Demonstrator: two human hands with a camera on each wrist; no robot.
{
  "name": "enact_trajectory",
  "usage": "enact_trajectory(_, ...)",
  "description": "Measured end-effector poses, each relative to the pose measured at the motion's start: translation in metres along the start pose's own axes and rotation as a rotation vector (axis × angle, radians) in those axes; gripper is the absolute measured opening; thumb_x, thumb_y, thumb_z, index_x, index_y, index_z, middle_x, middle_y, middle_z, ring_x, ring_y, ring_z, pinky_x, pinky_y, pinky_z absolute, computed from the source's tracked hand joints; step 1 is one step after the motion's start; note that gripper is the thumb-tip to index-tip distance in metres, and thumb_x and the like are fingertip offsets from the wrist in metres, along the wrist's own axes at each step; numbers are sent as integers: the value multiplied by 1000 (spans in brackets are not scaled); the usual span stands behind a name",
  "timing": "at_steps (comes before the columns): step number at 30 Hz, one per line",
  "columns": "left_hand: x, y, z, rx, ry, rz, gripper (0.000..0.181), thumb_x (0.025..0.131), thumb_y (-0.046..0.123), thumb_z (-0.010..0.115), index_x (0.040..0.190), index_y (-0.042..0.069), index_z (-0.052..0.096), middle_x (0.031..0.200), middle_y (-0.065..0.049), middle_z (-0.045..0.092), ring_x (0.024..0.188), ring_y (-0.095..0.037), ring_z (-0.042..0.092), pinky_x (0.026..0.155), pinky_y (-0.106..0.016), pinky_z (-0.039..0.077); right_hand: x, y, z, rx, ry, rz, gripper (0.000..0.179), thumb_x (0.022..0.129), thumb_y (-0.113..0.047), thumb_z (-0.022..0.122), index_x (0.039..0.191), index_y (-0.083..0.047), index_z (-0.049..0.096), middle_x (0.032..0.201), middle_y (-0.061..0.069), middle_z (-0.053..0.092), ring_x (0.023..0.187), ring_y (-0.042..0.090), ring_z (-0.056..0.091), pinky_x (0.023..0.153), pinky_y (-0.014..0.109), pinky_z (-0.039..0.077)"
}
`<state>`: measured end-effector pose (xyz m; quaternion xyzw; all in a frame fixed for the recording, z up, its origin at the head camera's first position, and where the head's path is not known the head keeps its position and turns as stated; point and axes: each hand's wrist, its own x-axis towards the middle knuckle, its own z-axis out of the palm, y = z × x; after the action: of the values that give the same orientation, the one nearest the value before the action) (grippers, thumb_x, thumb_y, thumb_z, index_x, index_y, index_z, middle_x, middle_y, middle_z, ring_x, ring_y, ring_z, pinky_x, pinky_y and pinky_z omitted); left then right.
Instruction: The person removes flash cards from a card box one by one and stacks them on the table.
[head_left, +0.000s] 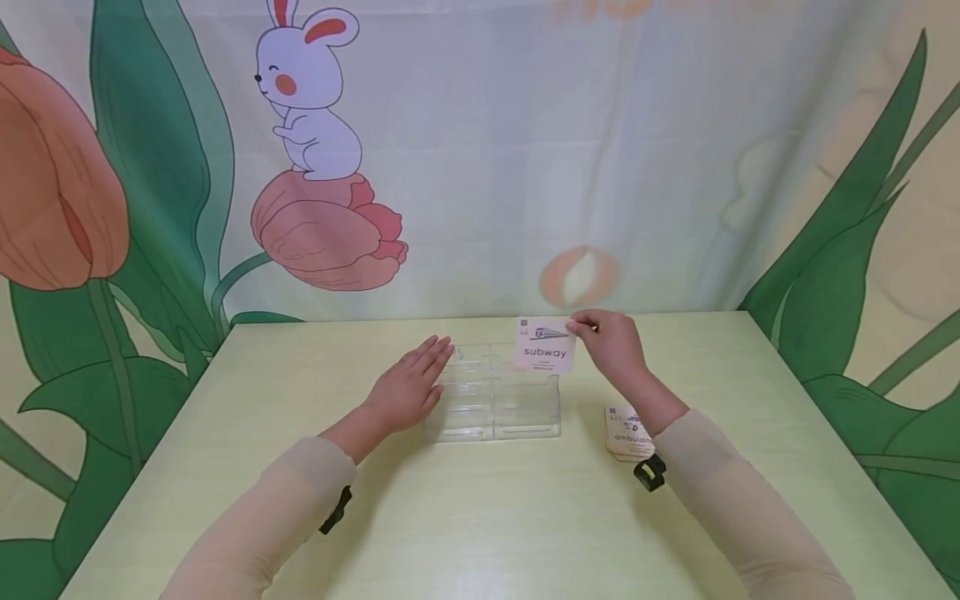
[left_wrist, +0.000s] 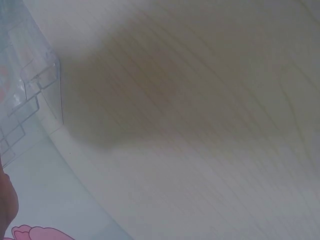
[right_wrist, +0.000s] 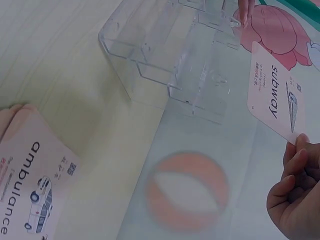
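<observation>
My right hand (head_left: 611, 346) pinches a pale pink flashcard (head_left: 544, 354) by its upper right corner, and the card reads "subway" over a small train drawing. In the head view the card overlaps the back right of a clear plastic tiered rack (head_left: 493, 408); the right wrist view shows it held up beyond the rack's top. With straight fingers, my left hand (head_left: 408, 385) lies along the rack's left side. Only a bit of that hand (left_wrist: 7, 202) shows at the edge of the left wrist view. Below my right forearm is a stack of cards (right_wrist: 35, 185), topped by "ambulance", partly covered by the sleeve in the head view.
The light wooden table (head_left: 480, 525) reaches back to a hanging cloth (head_left: 480, 208) printed with tulips and a rabbit. A black wrist strap with a small device (head_left: 649, 472) is on the right forearm, close to the card stack. Another black strap (head_left: 336, 510) is on the left.
</observation>
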<state>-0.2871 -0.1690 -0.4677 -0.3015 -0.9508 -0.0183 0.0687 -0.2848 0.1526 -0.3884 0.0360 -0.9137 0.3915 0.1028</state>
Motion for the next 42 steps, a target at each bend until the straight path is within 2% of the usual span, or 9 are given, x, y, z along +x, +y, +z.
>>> enact_trajectory(17, -1, 2, -2, -20, -24, -11, 65, 106, 24, 51, 160, -2, 27, 170, -17, 28, 159, -36, 24, 130, -49, 28, -6, 6, -31, 9, 13, 45, 32, 104, -19, 60, 122, 4, 72, 119, 25, 73, 88, 27, 56, 70, 28, 40)
enact_trajectory(23, -1, 3, -4, -39, -23, -16, 65, 105, 23, 52, 160, -2, 28, 170, -17, 27, 159, -36, 24, 130, -49, 27, -9, 13, -41, 2, 32, 65, 31, 104, -18, 60, 122, 4, 72, 116, 26, 73, 86, 27, 56, 68, 27, 40)
enact_trajectory(31, 0, 4, -5, -32, -53, -29, 66, 106, 24, 51, 161, -1, 25, 171, -16, 25, 160, -35, 21, 131, -48, 25, -16, 29, -53, -8, 21, 128, 34, 105, -19, 58, 127, 5, 69, 125, 27, 70, 96, 30, 60, 73, 24, 44)
enact_trajectory(42, -1, 3, -4, -33, -37, -25, 65, 105, 24, 51, 161, -1, 26, 170, -16, 26, 160, -35, 23, 130, -49, 27, -26, 50, -61, 4, 0, 232, 36, 106, -19, 56, 131, 5, 65, 128, 27, 67, 101, 30, 57, 74, 22, 45)
